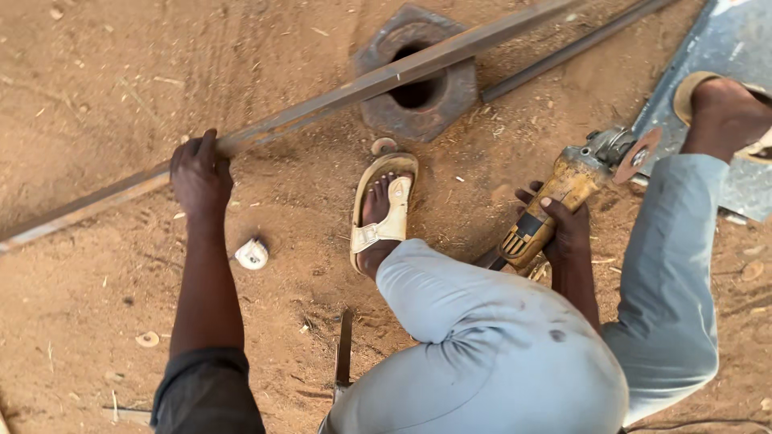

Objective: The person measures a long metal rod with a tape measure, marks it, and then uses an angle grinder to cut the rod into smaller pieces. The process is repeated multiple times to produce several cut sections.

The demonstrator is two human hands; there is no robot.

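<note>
- Head view first: we look straight down on bare reddish-brown dirt ground (pixel 96 88), dusty, scuffed with tracks and strewn with small chips and straw; no walls show.
- We see a grey sheet-metal panel (pixel 724 48) lying at the upper right, with our right foot resting on its edge, and a second thin dark rod (pixel 575 47) on the dirt just beside it.
- We find no packages or signs; the nearest thing is a small white roll (pixel 252 254) on the dirt near our left forearm, and a flat tan disc (pixel 147 339) lies lower left.
- A rusty hexagonal metal block (pixel 418 76) with a round hole sits at top centre, above our sandalled left foot (pixel 382 210).
- The long steel bar (pixel 322 104) runs diagonally from the left edge up to the top right, crossing over the block (grey-brown, dull, straight).
- Our left hand (pixel 199 173) rests on the bar, fingers curled over its top edge and pressed together.
- Our right hand (pixel 563 229) wraps closed around the body of the yellow angle grinder (pixel 563 201), whose worn disc points towards the panel, well apart from the bar.
</note>
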